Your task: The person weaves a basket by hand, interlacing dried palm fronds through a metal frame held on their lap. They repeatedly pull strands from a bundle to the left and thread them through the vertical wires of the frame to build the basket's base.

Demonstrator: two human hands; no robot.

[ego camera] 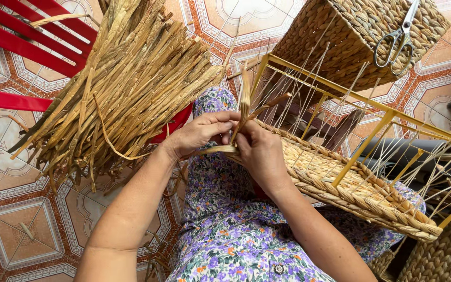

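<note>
- A finished woven basket (pixel 340 36) sits upside down at the top, and a pair of silver scissors (pixel 399 39) lies on its flat bottom.
- The corner of another woven basket (pixel 444 258) peeks in at the bottom right. You cannot see what is inside either one.
- The half-made basket (pixel 351 190) rests on the person's lap, on the flowery dress (pixel 225 235). It is tan and braided, with a thick plaited rim.
- It is built on a yellow metal frame (pixel 371 138), with thin pale strings running up across the frame.
- The left hand (pixel 202 133) pinches dry straw strands (pixel 245 102) at the basket's near corner, fingers closed on them.
- The right hand (pixel 261 151) is curled tight around the same strands, touching the left hand.
- A big bundle of dry straw (pixel 131 83) lies on a red plastic chair (pixel 22 36) on the left, over the patterned tile floor (pixel 22 209).
</note>
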